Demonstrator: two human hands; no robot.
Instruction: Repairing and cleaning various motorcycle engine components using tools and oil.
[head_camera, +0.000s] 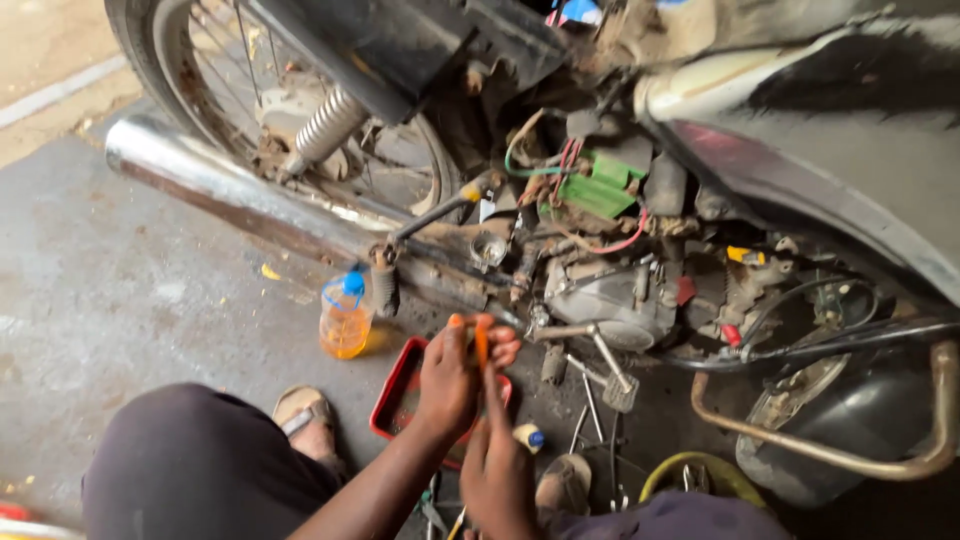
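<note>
A small orange-tipped tool (481, 345), perhaps a screwdriver, stands upright between both hands, low in the middle of the scene and just above a red tray (392, 398). The left hand (450, 380) pinches its top with fingers closed on it; the right hand (497, 470) sits below, its fingers reaching up along the shaft, though how firmly it grips cannot be told. Left of the tray stands a plastic bottle (345, 318) of amber liquid. Beyond, the motorcycle engine (610, 295) lies exposed, wires loose, chrome exhaust (230, 195) running far left. The work looks mid-way: covers are off, loose tools (595, 420) lie on the floor, nothing is refitted.
</note>
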